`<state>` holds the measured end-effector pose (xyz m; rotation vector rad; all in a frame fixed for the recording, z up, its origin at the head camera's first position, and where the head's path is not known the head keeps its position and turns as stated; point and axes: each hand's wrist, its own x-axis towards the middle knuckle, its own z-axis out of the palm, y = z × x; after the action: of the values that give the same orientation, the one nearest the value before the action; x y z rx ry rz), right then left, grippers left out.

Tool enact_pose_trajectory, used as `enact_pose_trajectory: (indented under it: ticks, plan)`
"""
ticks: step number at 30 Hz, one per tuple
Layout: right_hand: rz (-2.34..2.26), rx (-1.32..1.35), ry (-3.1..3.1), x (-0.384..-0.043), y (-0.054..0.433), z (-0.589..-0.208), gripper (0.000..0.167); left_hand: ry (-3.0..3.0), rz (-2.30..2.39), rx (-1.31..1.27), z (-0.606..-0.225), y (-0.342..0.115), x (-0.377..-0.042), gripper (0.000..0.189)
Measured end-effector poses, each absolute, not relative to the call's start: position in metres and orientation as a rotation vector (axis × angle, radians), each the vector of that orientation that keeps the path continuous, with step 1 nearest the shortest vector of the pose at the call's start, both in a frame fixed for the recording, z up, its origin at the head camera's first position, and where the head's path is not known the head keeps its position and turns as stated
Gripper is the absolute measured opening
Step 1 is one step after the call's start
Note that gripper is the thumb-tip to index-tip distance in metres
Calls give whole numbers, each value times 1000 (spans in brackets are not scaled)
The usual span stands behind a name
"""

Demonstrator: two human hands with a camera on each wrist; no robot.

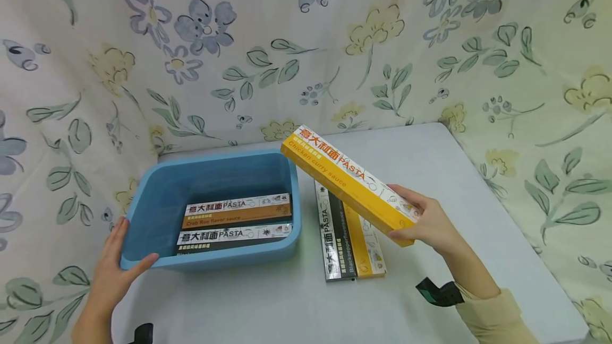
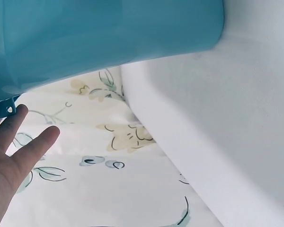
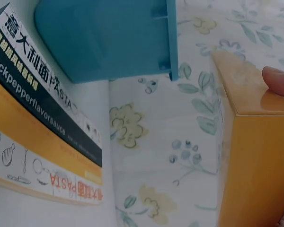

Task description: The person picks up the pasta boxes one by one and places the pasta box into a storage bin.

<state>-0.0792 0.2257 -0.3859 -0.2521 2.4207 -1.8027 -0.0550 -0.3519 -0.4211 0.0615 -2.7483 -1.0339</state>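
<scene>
My right hand [image 1: 430,222] grips one end of a yellow pasta box [image 1: 341,185] labelled Chicken curry sauce. The box is held tilted, its far end overlapping the right rim of a blue plastic bin [image 1: 210,264]. In the right wrist view, the thumb [image 3: 279,81] presses on the yellow box. My left hand [image 1: 112,267] rests at the bin's front left corner, thumb and fingers spread; in the left wrist view, straight fingers [image 2: 35,146] reach the rim. Inside the bin lie a brown Crab Roe pasta box [image 1: 236,215] and a black pasta box [image 1: 234,235].
Right of the bin, a Blackpepper pasta box [image 1: 334,243] and another yellow pasta box [image 1: 367,248] lie side by side on the white table [image 1: 268,307], partly under the held box. Floral curtain [image 1: 306,57] hangs behind and along both sides of the table.
</scene>
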Motion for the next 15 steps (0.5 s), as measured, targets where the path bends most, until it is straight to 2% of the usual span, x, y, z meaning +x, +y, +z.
enact_pose_trajectory:
  ticks: [15]
  plan:
    - [-1713,-437,2312,-95,203,-372,87,-2772,-1038,86,-420,-350,-54,95]
